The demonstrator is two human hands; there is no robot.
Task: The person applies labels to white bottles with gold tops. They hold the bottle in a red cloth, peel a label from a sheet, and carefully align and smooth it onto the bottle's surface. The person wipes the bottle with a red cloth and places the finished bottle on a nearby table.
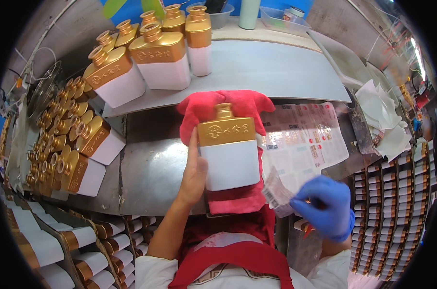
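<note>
A flat-sided bottle with a white body and gold shoulder and neck (231,164) leans, neck away from me, on a red cloth pad (194,108). My bare left hand (195,171) is closed on the bottle's left edge, thumb toward its front face. To the right, my right hand (324,207) wears a blue glove. Its fingers pinch the edge of a thin, translucent printed sheet (278,195), which is partly curled. Larger printed sheets (307,130) lie flat on the table between the pad and the right side.
Several gold-and-white bottles (163,72) stand on a grey raised board (266,67) at the back left. More bottles (90,178) crowd the table's left side. Racks of bottles (389,212) flank me on both sides. White crumpled paper (382,115) lies at right.
</note>
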